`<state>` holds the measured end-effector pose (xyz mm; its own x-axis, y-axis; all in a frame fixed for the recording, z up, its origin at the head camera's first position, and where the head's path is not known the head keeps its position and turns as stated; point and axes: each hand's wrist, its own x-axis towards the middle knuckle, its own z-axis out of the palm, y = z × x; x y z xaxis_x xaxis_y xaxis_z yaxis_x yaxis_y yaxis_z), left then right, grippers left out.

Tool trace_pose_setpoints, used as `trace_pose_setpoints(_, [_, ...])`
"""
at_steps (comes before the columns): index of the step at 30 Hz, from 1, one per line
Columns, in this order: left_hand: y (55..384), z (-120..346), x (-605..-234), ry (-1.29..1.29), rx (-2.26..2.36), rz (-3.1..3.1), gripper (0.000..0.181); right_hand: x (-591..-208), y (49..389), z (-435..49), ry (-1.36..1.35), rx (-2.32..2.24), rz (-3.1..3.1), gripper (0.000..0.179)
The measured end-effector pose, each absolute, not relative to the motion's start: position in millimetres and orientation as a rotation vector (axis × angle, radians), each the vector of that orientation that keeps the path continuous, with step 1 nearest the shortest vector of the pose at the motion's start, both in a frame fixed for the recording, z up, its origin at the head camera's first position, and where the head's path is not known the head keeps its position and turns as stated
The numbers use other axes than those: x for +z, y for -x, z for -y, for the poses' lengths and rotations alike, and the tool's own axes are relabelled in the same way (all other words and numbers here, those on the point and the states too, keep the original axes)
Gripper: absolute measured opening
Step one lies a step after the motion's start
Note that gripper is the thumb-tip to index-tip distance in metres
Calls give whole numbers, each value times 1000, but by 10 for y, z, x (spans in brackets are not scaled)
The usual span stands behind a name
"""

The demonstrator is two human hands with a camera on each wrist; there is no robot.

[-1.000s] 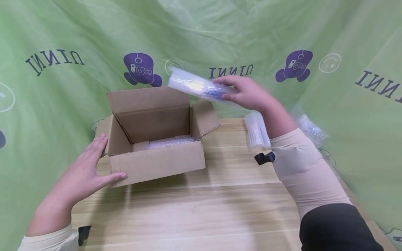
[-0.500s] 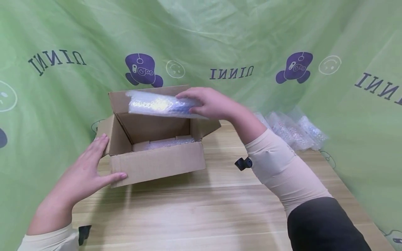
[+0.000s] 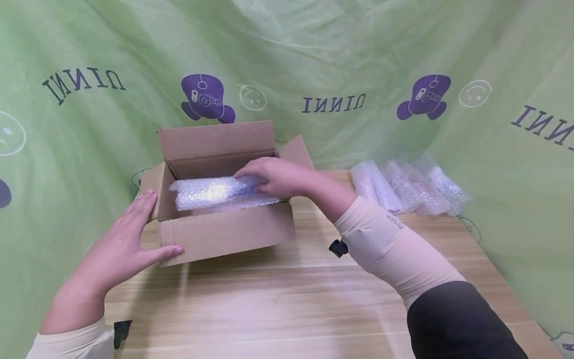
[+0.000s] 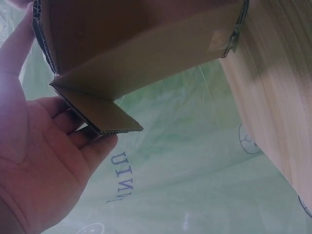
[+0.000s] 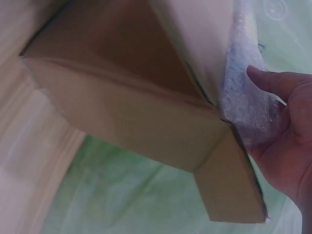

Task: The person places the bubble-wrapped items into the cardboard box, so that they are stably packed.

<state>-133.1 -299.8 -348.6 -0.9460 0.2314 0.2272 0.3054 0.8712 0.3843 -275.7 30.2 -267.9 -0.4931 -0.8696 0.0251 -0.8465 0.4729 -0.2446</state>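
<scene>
An open cardboard box (image 3: 226, 232) stands on the wooden table, its flaps spread. My left hand (image 3: 118, 244) holds its left front corner, thumb on the front wall and fingers at the left flap (image 4: 97, 109). Over at the right end, my right hand (image 3: 280, 177) grips a bubble-wrapped bundle (image 3: 202, 192) between thumb and fingers. The bundle lies lengthwise within the box opening, with a bluish part near the fingers; the wrap hides what is inside. Another piece of bubble wrap (image 3: 251, 202) shows beneath it, mostly hidden by the front wall.
Several bubble-wrapped packages (image 3: 403, 187) lie in a row at the table's back right. A green printed curtain (image 3: 287, 60) hangs behind and around the table (image 3: 278, 309). A thin cable (image 3: 471, 229) shows beyond the right table edge.
My right hand has carried the bubble-wrapped bundle left and down, from above the right flap into the box opening. My left hand has stayed at the box corner.
</scene>
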Motion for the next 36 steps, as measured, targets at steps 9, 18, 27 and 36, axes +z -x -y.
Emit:
trace_pose_setpoints(9, [1335, 3002, -3495, 422, -626, 2862, 119, -2863, 2742, -268, 1474, -297, -2590, 47])
trace_pose_setpoints(18, [1348, 3006, -3479, 424, -627, 2865, 119, -2804, 2788, -335, 1490, -354, -2612, 52])
trace_pose_setpoints(27, [1334, 2999, -3495, 414, -628, 2873, 119, -2553, 2879, -747, 1330, -672, -2788, 56])
trace_pose_setpoints(36, [1345, 3009, -3504, 392, -635, 2882, 118, -2571, 3052, -1421, 1075, -1183, -3004, 62])
